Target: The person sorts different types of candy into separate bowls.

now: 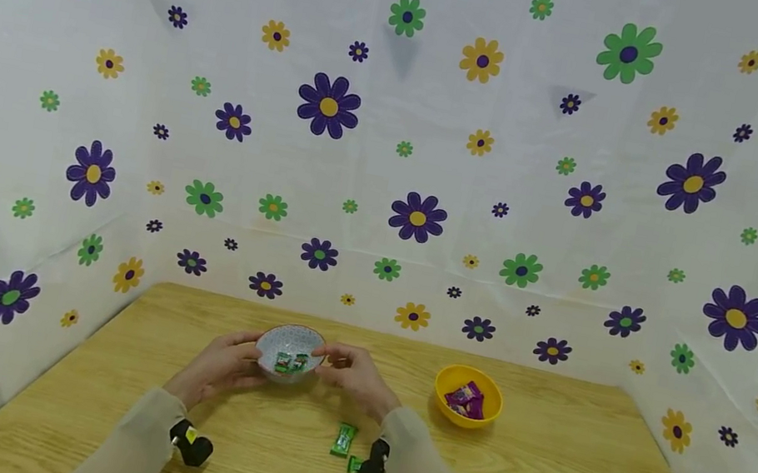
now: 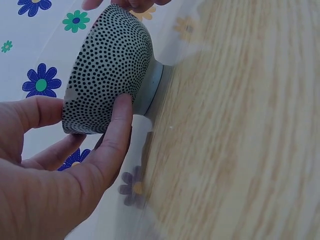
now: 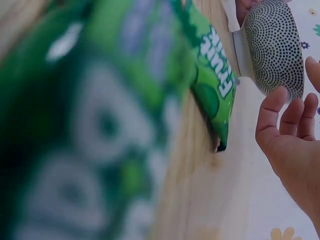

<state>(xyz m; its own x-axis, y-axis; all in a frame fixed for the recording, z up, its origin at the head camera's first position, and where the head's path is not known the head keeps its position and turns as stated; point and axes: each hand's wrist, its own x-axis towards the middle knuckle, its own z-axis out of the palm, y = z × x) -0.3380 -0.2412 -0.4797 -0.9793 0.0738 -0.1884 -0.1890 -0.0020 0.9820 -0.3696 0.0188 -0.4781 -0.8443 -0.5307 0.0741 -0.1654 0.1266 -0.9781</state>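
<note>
A speckled bowl [image 1: 288,336] stands on the wooden table; black dots cover its outside in the left wrist view. Inside it lie green-wrapped candies [image 1: 283,362]. My left hand [image 1: 225,364] holds the bowl's left side, its thumb near the rim and a finger lower against the wall. On the opposite side, my right hand [image 1: 357,378] has curved fingers and thumb at the rim. Two more green candies, one nearer [image 1: 355,466] and one farther [image 1: 344,439], lie on the table by my right wrist. Close up, a green wrapper [image 3: 212,75] shows the word "Fruit".
To the right stands a yellow bowl [image 1: 449,373] with purple-wrapped candies [image 1: 466,400] inside. A white flowered sheet [image 1: 359,174] rises behind the wooden table [image 1: 558,471] and along both sides. Each wrist carries a black camera [image 1: 194,449].
</note>
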